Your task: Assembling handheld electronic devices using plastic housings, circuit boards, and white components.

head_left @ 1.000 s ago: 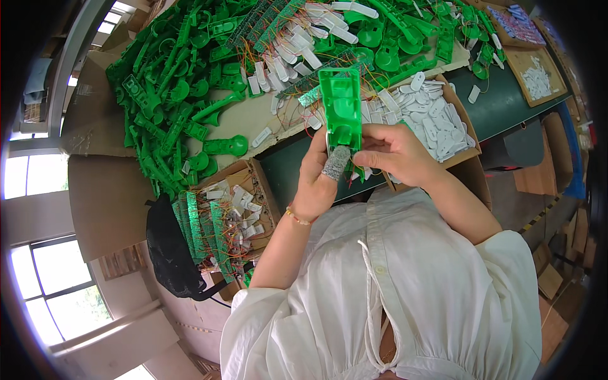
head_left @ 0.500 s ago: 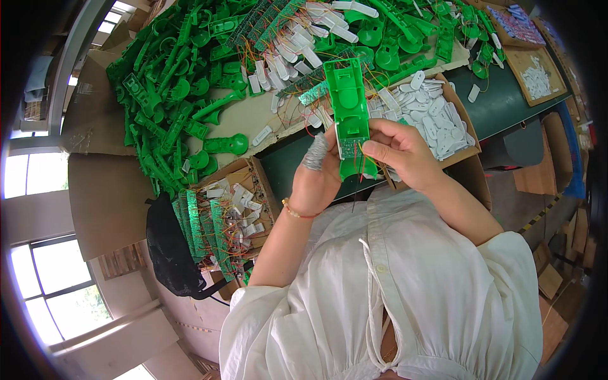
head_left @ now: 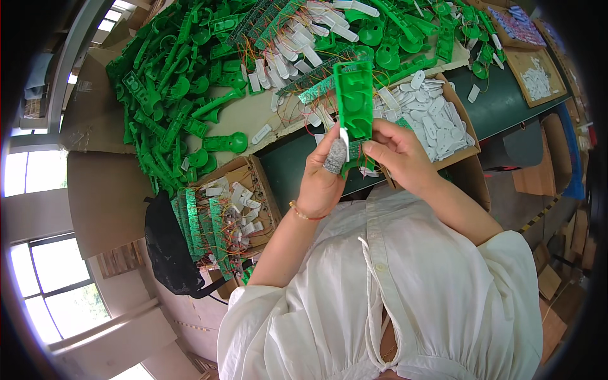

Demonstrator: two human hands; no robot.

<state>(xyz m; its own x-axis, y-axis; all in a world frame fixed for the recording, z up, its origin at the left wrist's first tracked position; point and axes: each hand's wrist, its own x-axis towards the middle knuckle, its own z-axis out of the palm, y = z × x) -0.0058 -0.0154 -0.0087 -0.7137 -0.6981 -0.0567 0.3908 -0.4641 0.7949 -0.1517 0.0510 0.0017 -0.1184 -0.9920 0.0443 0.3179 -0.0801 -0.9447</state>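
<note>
Between my two hands a green plastic housing [head_left: 356, 101] stands upright, its hollow inner side facing me. My left hand [head_left: 323, 180] grips its lower left edge, the thumb wrapped in grey tape. A thin white piece [head_left: 344, 143] shows edge-on beside that thumb. My right hand [head_left: 405, 158] is closed on the housing's lower right side, thumb pressed near a small green circuit board [head_left: 356, 149] seated inside. Wires at the board are mostly hidden by the fingers.
A large heap of green housings [head_left: 183, 95] covers the table's far left. Circuit boards with wires and white parts [head_left: 285, 57] lie at the back. A carton of white pieces [head_left: 437, 120] stands right; another box [head_left: 266, 183] with boards stands left. A black bag [head_left: 168, 247] hangs near it.
The housing has turned and tilted slightly to the right, showing more of its side. My left hand has shifted right with it, its taped thumb now lower along the edge.
</note>
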